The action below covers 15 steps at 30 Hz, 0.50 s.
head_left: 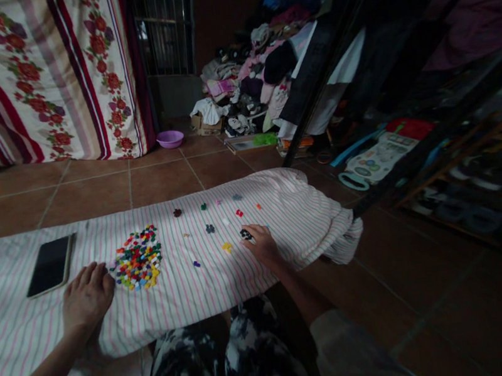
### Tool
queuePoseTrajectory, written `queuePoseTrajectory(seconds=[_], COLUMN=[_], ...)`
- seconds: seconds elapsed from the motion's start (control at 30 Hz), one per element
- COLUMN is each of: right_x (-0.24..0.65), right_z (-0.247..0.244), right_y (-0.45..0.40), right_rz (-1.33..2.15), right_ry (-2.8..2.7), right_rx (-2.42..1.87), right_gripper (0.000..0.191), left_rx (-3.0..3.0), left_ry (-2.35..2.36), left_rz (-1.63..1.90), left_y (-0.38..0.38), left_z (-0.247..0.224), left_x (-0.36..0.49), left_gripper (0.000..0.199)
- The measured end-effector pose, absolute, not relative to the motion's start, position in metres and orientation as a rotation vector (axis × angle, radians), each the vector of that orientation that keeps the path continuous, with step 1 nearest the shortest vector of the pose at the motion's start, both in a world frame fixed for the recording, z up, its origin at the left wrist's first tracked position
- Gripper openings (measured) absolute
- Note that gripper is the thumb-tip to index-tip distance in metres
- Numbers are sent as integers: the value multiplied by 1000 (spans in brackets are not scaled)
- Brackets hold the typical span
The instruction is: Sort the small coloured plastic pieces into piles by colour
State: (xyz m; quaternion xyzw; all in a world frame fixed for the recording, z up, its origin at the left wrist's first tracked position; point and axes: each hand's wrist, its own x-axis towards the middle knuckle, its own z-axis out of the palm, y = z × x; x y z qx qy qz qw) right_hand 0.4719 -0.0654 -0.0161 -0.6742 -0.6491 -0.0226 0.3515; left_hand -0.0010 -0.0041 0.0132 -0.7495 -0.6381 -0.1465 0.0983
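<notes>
At far left, beyond the cloth, shows a floral striped curtain (67, 83) hanging almost to the tiled floor (158, 177). Nearer, on the striped cloth (178, 301), has a smartphone (51, 265) lying screen up, long axis slanting from near left to far right. Just right of the phone, rests the left hand (87, 296) palm down on the cloth, grip released, fingers loosely bent and pointing away toward the heap of small coloured pieces (138, 258). Has that heap spread flat beside the hand, slanting from near left to far right. Farther right, shows little separate groups: dark brown (177, 212), purple (196, 263), green (203, 206), dark grey (210, 228), yellow (227, 247) and red (239, 213). Beyond the cloth, has a purple basin (170, 139) on the floor. Near the right part of the cloth, brings the right hand (262, 243) to the black pieces (246, 234), fingertips at their near right edge, hand pointing away and leftward. Cannot tell pinching from mere touching there; cannot tell the long axis or pointing of these pieces either, tiny and partly covered. Just beyond that hand, has an orange piece (258, 206). At far right, shows a pale plastic toy (382, 157) on the floor.
</notes>
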Motion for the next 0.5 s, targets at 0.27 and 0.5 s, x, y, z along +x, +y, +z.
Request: queuePoseTrajectory(seconds=[0.27,0.5], right_x=[474,473], right_z=[-19,-16], right_y=[-54,-48], right_rz=[-66,-90], right_ry=[-1647,-1684], right_rx=[-1732,-1704], right_gripper=[26,25], left_rx=[-2245,-2252], left_ry=[-1919,-1895], left_rz=[-475,-513], left_y=[-3,-5], left_z=[12,15], left_x=[-2,0], left_gripper=[46,45])
